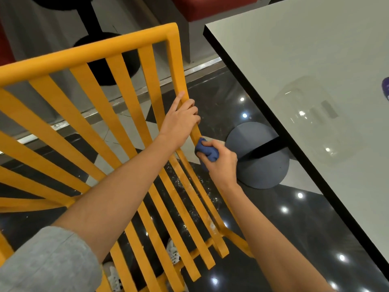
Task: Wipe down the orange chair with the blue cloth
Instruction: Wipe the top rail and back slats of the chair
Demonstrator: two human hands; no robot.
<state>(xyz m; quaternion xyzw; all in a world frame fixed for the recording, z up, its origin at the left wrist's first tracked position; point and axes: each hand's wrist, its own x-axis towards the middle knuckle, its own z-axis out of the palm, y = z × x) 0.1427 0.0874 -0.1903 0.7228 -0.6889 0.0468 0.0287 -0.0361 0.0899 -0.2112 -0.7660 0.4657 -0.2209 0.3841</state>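
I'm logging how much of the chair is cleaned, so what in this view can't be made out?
Head view only:
- Orange slatted chair: left side cut off by the frame edge; the forearms cover several slats.
- Bunched blue cloth: mostly hidden in the right hand, contact face unseen.
- Purple object on the white table: cut by the right edge, unidentifiable.
- Left hand covers the post it grips.

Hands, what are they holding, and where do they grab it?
The left hand grips the orange chair by its right side rail. The right hand squeezes the bunched blue cloth against that rail, just below.
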